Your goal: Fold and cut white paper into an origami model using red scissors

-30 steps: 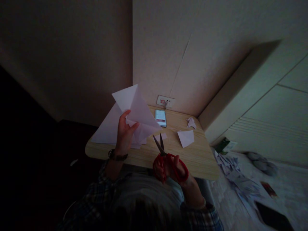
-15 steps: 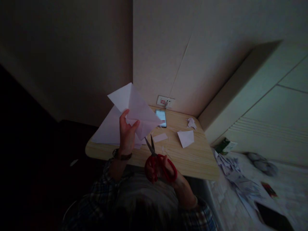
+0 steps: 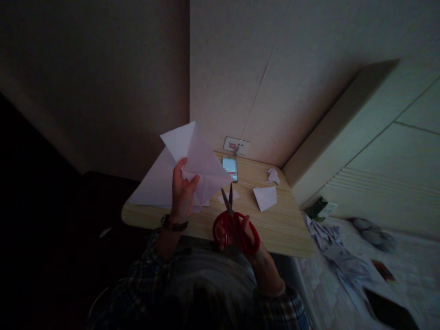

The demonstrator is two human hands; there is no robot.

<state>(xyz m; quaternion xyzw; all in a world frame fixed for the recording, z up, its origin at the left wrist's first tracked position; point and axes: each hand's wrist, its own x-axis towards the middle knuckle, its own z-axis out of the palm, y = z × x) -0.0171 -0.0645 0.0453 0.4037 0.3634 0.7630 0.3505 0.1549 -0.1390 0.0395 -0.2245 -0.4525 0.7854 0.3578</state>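
A creased sheet of white paper [image 3: 202,158] is pinched in my left hand [image 3: 183,192], raised above the table with one flap standing up at its upper left. My right hand [image 3: 239,233] grips red-handled scissors [image 3: 229,211], fingers through the loops. The blades point up and away from me, parted in a narrow V, close to the paper's right corner but apparently apart from it. Behind my left hand lie larger white sheets [image 3: 151,183] at the table's left end. A small paper strip [image 3: 223,198] lies partly hidden behind the blades.
On the wooden table [image 3: 275,236] are a phone [image 3: 234,176], a square paper piece [image 3: 266,198] and a small folded paper shape [image 3: 273,176]. A wall socket [image 3: 236,145] sits behind. At right, a bed [image 3: 316,284] holds a heap of papers [image 3: 338,252] and a dark flat object [image 3: 390,309].
The scissors in my right hand have moved up and to the right, and their blades are closer together. The paper in my left hand has shifted slightly right.
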